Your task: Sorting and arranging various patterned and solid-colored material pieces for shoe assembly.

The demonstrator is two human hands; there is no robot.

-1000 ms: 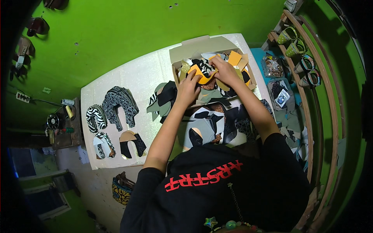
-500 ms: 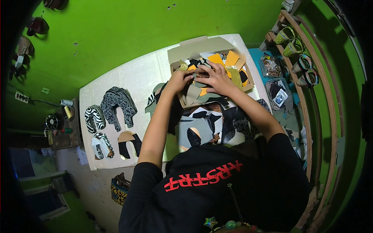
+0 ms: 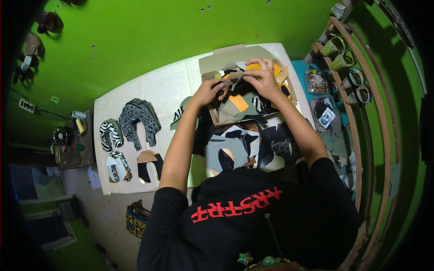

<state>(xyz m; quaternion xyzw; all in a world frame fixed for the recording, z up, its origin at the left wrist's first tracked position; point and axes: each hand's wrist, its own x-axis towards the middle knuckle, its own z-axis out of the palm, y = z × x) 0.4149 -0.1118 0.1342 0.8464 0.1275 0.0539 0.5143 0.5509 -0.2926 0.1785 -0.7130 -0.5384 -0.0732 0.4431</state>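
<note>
My left hand (image 3: 209, 91) is closed on the edge of some flat beige and brown cut pieces (image 3: 235, 80) raised over an open cardboard box (image 3: 222, 122). Leopard-print material (image 3: 223, 93) shows just below the left fingertips. On the other side, my right hand (image 3: 264, 77) pinches the same pieces between thumb and fingers. Inside the box lie mixed scraps: an orange piece (image 3: 238, 103), grey-green pieces and a zebra-print piece (image 3: 258, 104). Whether the raised pieces are leather or fabric I cannot tell.
Stacks of grey patterned U-shaped pieces (image 3: 138, 118) and zebra-print ones (image 3: 110, 134) lie on the white table (image 3: 174, 74). Grey and black pieces (image 3: 226, 151) pile up before the box. A wooden rack (image 3: 354, 117) with sandals (image 3: 343, 60) stands at right.
Both hands have lifted beige pieces out of the scraps. My right hand has moved up and right, uncovering the orange and zebra-print pieces in the box.
</note>
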